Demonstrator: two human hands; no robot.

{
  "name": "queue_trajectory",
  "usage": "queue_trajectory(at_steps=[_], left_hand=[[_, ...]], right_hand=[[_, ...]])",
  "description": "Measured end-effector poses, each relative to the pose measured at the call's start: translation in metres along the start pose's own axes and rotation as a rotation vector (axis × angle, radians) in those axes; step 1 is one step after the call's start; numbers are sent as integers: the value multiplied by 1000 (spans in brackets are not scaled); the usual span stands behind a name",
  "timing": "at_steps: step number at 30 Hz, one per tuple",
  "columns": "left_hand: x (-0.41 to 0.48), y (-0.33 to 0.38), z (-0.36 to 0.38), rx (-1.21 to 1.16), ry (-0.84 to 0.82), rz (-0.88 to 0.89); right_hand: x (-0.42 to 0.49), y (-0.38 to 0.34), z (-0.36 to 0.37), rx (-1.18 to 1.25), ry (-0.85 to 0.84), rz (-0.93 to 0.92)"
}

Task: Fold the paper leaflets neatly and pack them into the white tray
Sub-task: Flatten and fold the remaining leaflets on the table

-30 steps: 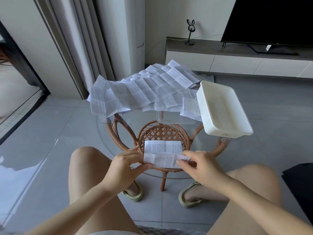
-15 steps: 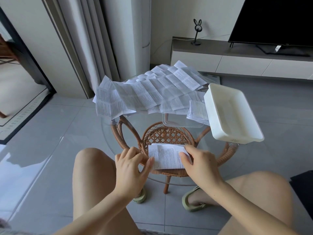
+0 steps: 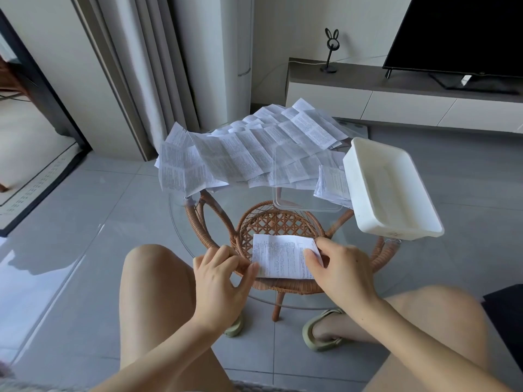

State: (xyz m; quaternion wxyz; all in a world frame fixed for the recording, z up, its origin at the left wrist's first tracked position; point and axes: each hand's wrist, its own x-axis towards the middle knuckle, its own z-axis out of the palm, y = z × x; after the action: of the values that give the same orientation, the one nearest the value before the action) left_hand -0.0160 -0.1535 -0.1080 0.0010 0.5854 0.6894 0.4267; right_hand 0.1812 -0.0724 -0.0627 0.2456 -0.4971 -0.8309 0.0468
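I press my right hand point(image 3: 343, 267), fingers spread flat, on a folded leaflet point(image 3: 283, 256) at the glass table's point(image 3: 226, 222) six o'clock edge; my left hand point(image 3: 220, 275), loose and grasping nothing, touches its left edge. Unfolded leaflets point(image 3: 240, 154) lie at twelve o'clock, the empty white tray point(image 3: 396, 233) at two.
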Motion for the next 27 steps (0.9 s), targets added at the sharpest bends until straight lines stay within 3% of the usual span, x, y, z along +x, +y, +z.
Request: queue_trajectory(at_steps=[9,21,27], left_hand=[[1,5,2,96,6,-77],[5,30,-10,-83,-115,-305],[2,24,-12,-10,-155,-256]], right_hand=[[3,3,6,11,-38,-16],[5,3,6,0,-55,-40],[4,2,4,-36,-53,-46]])
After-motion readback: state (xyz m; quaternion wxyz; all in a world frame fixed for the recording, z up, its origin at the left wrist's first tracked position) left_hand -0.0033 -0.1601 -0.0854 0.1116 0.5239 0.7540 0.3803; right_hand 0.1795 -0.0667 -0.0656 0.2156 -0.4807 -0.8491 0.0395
